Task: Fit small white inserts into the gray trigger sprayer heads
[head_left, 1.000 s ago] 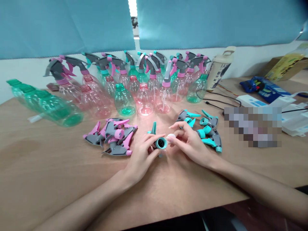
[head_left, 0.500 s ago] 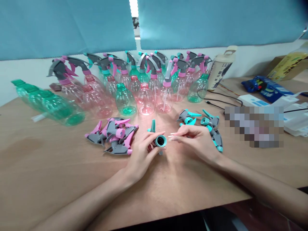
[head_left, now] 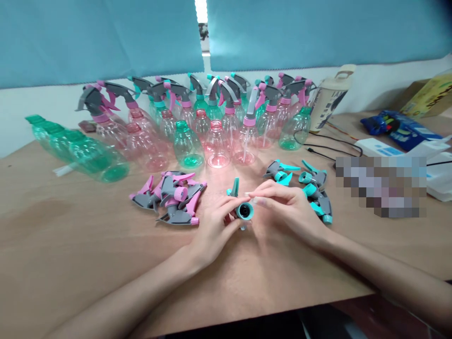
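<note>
I pinched a teal-collared spray head (head_left: 245,211) in my left grip (head_left: 214,227), a small pale piece (head_left: 253,199) in my right grip (head_left: 294,207).

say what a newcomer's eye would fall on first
Probably the crowd of pink and green bottles at the back of the table. Then the left hand, front centre, holding a teal-collared spray head, the right hand close by. Pink-trimmed heads lie piled to the left, teal-trimmed heads to the right.

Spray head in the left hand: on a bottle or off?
Off: the left hand holds the spray head, and its teal collar faces the camera, dark inside showing, nothing screwed into it.
</note>
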A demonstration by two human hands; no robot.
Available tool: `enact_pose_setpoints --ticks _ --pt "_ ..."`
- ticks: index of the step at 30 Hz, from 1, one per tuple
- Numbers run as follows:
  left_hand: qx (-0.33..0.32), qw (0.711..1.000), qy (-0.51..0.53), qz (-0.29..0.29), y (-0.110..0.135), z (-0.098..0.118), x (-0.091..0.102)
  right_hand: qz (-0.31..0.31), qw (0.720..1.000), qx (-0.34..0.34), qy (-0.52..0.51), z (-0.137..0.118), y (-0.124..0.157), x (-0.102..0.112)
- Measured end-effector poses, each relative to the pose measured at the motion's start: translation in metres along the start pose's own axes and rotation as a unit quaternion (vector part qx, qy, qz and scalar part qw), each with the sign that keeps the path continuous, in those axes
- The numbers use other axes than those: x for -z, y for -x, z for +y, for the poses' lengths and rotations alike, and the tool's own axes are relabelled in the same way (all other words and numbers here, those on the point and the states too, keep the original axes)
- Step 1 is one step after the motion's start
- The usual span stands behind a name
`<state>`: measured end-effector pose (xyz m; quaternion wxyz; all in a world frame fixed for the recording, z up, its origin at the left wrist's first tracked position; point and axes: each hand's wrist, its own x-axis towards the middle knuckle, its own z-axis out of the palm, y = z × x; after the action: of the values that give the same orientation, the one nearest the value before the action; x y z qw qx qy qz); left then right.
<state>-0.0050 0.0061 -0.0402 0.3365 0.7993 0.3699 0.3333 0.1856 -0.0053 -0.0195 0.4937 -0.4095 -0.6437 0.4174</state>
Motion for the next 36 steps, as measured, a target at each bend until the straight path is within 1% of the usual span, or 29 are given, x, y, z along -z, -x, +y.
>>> enact_pose_setpoints --ticks 4,6,8,12,15,20,22,26,28,32,36 --pt "-0.009 1.0 -0.005 -0.005 0.0 0.001 0.0 -0.029 0.999 -0.006 0.045 -0.001 0.003 -0.003" --pt "-0.012 1.0 -0.005 -0.008 0.0 0.001 0.0 -0.049 0.998 -0.008 0.049 0.002 0.005 -0.005" --pt "-0.014 1.0 -0.011 -0.007 0.0 0.002 0.0 -0.057 0.997 -0.001 0.058 0.006 0.006 -0.006" --pt "-0.013 1.0 -0.016 -0.001 -0.001 0.003 0.0 -0.036 0.993 0.031 0.111 0.014 0.006 -0.008" --pt "-0.009 1.0 -0.003 -0.004 0.0 0.003 0.0 -0.026 0.989 0.063 0.132 0.014 0.005 -0.007" --pt "-0.014 1.0 -0.006 0.005 0.001 0.0 0.0 0.038 0.981 0.118 0.148 0.009 0.005 0.001" --pt "-0.015 1.0 -0.005 0.004 0.002 0.0 0.0 0.044 0.974 0.146 0.169 0.007 0.006 0.004" --pt "-0.008 1.0 -0.009 0.006 0.002 0.001 0.0 0.003 0.945 0.223 0.24 0.004 0.008 0.004" --pt "-0.01 1.0 -0.015 0.005 0.002 0.002 0.0 -0.016 0.931 0.245 0.27 0.003 0.009 0.003" --pt "-0.03 0.999 -0.021 0.008 0.002 0.003 0.001 -0.041 0.915 0.234 0.327 0.003 0.009 0.001" --pt "-0.051 0.998 -0.036 0.014 0.002 0.003 0.001 -0.062 0.913 0.219 0.339 0.002 0.009 0.001"
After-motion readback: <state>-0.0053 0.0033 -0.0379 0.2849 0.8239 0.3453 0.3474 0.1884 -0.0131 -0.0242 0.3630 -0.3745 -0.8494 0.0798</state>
